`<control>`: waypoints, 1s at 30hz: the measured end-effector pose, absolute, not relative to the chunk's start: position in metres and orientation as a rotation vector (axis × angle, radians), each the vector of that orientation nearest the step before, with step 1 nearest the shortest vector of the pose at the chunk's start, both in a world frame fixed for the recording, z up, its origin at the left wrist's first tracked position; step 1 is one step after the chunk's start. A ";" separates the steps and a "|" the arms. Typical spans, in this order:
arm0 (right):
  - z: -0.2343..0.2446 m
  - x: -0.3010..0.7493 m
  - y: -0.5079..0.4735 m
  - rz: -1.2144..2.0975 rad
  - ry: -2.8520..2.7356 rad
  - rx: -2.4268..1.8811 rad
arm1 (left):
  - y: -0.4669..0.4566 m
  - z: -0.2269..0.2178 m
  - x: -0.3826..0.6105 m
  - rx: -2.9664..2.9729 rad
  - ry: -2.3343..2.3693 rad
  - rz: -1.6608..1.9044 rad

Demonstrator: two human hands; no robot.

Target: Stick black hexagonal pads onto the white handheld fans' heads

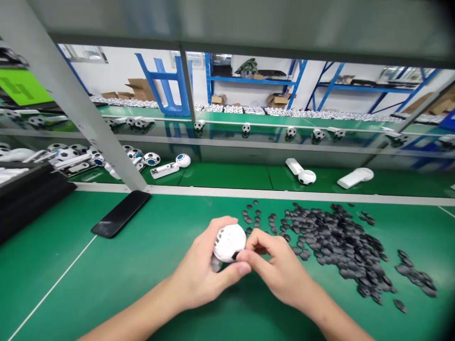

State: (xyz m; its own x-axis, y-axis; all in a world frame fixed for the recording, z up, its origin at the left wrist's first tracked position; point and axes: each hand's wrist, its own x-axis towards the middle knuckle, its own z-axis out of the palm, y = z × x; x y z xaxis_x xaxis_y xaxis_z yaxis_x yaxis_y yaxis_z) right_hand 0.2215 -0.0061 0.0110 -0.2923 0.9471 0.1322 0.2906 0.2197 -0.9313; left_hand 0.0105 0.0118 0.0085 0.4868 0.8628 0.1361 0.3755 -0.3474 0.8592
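Observation:
My left hand (205,265) is wrapped round a white ball-shaped fan head (231,240) with slots along its left side. A black patch shows low on the ball's right side, where the fingertips of my right hand (275,263) pinch a small black piece (235,255) against it. My left thumb lies just below that spot. The ball's underside is mostly hidden by my left hand. To the right of my hands, a large heap of small black pieces (337,241) is spread on the green table (149,284).
A black phone (121,214) lies at the left by a metal post (85,104). Beyond the table's pale edge, a green conveyor carries white handles with football-patterned heads (307,177). A black tray (31,199) stands far left. A shelf (227,28) overhangs the top.

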 end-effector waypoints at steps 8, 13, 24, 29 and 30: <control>0.012 0.306 0.030 0.659 -2.132 -1.646 | 0.023 0.027 -0.004 1.650 0.954 0.637; 0.003 0.313 0.035 0.710 -2.248 -1.686 | 0.022 0.015 -0.010 1.530 0.954 0.871; -0.017 0.300 0.041 0.682 -2.164 -1.831 | 0.046 -0.001 -0.026 2.447 1.146 0.924; -0.019 0.300 0.042 0.748 -2.144 -1.778 | 0.047 0.002 -0.034 2.424 1.325 0.823; -0.017 0.301 0.041 0.782 -2.130 -1.762 | 0.047 0.002 -0.034 2.400 1.342 0.806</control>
